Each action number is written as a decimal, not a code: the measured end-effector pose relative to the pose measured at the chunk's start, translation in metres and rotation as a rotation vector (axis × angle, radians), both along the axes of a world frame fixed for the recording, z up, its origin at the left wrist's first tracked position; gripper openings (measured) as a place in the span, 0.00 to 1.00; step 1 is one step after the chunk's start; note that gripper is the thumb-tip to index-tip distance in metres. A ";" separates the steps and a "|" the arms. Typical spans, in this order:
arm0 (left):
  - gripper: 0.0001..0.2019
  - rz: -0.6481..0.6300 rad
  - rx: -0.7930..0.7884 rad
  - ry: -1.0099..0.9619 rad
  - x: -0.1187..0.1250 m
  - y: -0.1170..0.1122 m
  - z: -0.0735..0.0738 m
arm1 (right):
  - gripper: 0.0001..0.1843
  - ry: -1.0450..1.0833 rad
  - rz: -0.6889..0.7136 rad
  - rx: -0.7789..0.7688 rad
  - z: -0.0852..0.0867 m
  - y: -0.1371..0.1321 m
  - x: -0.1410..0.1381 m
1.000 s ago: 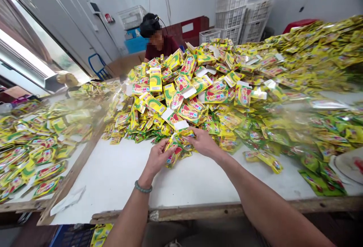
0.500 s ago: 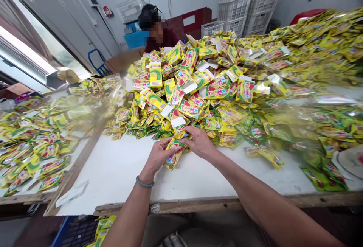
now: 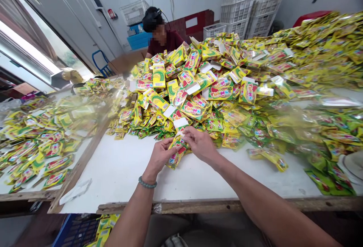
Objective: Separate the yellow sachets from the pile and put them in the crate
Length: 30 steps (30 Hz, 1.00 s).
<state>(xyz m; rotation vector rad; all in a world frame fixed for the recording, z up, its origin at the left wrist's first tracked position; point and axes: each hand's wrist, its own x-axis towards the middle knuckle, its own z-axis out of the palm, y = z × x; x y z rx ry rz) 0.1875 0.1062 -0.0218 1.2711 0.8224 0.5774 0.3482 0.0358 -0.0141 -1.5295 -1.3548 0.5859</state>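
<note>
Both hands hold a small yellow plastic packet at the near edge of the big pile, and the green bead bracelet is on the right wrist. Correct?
No. The head view shows the green bead bracelet on the left wrist. The rest holds: left hand and right hand both hold the small yellow plastic packet at the near edge of the big pile.

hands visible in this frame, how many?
2. The left hand and right hand, both the wearer's, pinch a yellow packet at the near edge of the packet pile. The co-worker behind the pile shows no hands; they may be hidden by it.
</note>
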 end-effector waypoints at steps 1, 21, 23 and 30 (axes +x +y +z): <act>0.22 0.011 0.003 -0.006 0.000 0.000 0.000 | 0.07 -0.028 0.030 -0.014 0.002 -0.001 -0.002; 0.26 0.224 0.171 -0.181 0.004 -0.007 0.006 | 0.13 0.411 0.131 0.035 -0.008 0.010 -0.017; 0.22 0.186 0.186 -0.150 0.003 -0.006 0.005 | 0.12 0.381 0.146 -0.015 -0.009 0.009 -0.017; 0.20 0.104 0.158 -0.171 0.003 -0.006 0.007 | 0.18 0.675 0.154 -0.008 -0.005 0.007 -0.014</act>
